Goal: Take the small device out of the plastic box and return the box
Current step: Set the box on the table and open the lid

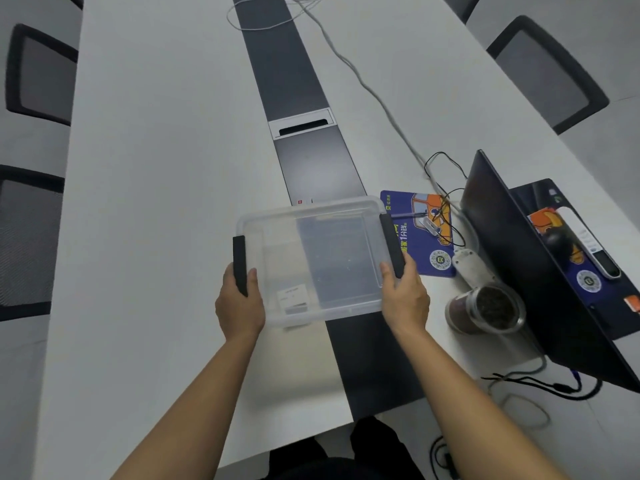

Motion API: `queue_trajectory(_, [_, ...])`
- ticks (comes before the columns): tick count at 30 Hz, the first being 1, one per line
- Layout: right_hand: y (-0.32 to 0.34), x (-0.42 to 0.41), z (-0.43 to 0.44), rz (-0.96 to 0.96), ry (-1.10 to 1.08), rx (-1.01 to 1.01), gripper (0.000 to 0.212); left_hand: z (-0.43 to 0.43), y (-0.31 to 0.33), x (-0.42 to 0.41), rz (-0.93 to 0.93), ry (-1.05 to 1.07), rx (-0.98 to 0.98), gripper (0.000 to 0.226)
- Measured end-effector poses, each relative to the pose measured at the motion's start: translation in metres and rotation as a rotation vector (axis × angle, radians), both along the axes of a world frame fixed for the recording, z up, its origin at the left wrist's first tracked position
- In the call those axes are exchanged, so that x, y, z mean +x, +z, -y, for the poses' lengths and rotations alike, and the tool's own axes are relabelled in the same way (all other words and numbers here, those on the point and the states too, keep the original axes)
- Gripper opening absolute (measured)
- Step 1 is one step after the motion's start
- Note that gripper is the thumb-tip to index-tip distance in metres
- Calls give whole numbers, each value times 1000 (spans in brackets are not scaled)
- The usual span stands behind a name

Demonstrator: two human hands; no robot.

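Far left: dark chairs (38, 74) beside the white table (156, 168). Near centre: left hand (239, 303) clamped on the plastic box (311, 261) at its black left handle (239, 265), thumb over the rim. Box clear, over the table's dark middle strip (287, 71). Right hand (405, 296) gripping the right handle (393, 245). Right of it: small device (429, 225) on a blue pad (420, 233), glass jar (485, 308), laptop (540, 271).
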State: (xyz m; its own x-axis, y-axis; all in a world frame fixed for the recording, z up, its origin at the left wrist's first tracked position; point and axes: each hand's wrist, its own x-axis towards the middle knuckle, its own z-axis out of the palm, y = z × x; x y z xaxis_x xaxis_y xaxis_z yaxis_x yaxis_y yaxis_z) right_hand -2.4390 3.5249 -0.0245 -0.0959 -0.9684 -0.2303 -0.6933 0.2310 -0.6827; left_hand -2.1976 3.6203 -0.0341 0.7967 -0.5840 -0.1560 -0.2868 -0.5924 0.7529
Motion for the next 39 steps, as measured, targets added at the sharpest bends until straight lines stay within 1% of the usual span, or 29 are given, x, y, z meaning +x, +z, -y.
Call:
queue_trajectory(4, [-3,0,8,-30,2,33,61,4,-8,5,85,-3,36,48])
queue_trajectory(6, [-3,1,11,-35,-7,47,62,8,-9,6,96,5,59,52])
queue_trajectory(9, [-5,3,11,-32,-11,38,61,12,-6,5,93,39,46,50])
queue_trajectory(11, [-5,4,11,-22,-2,38,66,14,-4,5,80,117,18,47])
queue_trajectory(13, [-7,4,11,-15,-2,34,69,15,-4,5,88,147,-15,45])
queue_trajectory(16, [-9,4,12,-10,-11,33,60,17,-8,9,133,117,43,46])
queue_trajectory(18, [-9,4,11,16,-27,37,66,18,-10,12,129,91,96,50])
queue_trajectory(19, [-9,5,11,31,-51,44,68,19,-11,13,134,80,109,52])
queue_trajectory(21, [-9,6,11,60,-143,53,60,20,-11,14,136,75,115,55])
queue_trajectory(23, [-11,6,11,81,-189,25,53,21,-11,13,140,71,111,56])
queue_trajectory(25, [-12,8,11,84,-188,-21,53,21,-10,13,161,56,115,58])
queue_trajectory(27, [-13,9,10,45,-175,-49,54,20,-10,14,194,37,125,60])
queue_trajectory(31, [-15,7,12,-90,-87,-29,53,21,-16,18,217,2,128,53])
queue_trajectory(35, [-15,2,16,-17,-28,-38,50,20,-17,21,178,-15,105,46])
queue_trajectory(39, [-8,-10,8,65,-27,-71,47,9,-3,14,126,31,6,41])
